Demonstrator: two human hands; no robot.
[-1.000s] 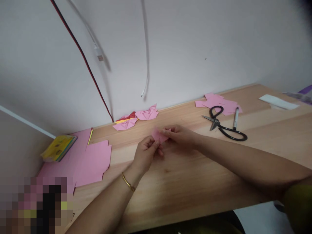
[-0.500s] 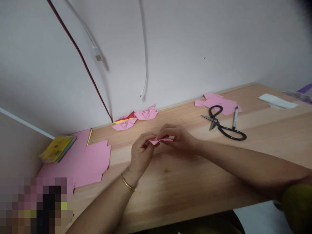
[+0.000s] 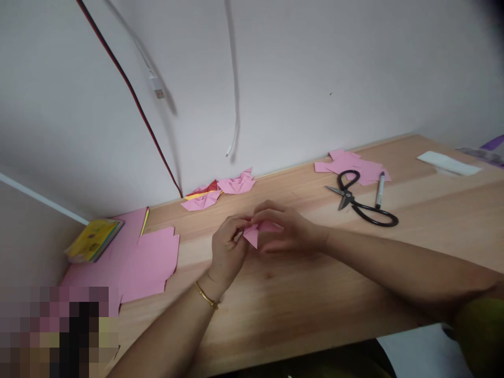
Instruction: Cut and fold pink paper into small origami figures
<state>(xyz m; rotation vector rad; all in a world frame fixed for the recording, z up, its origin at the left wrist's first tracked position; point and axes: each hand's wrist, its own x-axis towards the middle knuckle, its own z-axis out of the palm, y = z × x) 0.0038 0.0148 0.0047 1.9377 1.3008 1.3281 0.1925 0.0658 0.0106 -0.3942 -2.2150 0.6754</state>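
A small piece of folded pink paper (image 3: 252,237) is held between my two hands above the middle of the wooden table. My left hand (image 3: 230,239), with a gold bangle at the wrist, pinches its left side. Around its right side curl the fingers of my right hand (image 3: 287,228), thumb below and fingers above. One pointed flap of the paper hangs down between the hands. Its upper part is hidden behind my fingers.
Folded pink and red paper pieces (image 3: 218,191) lie by the wall. Black-handled scissors (image 3: 346,197), a marker (image 3: 380,190) and pink cut-outs (image 3: 354,165) are at the right. Pink sheets (image 3: 149,262) and a yellow packet (image 3: 94,240) cover the left. Cables (image 3: 232,79) hang on the wall.
A pointed flap of the pink paper now hangs down, where the paper was flatter before. My right hand's thumb and lower fingers have spread downward; my left hand has stayed nearly in place.
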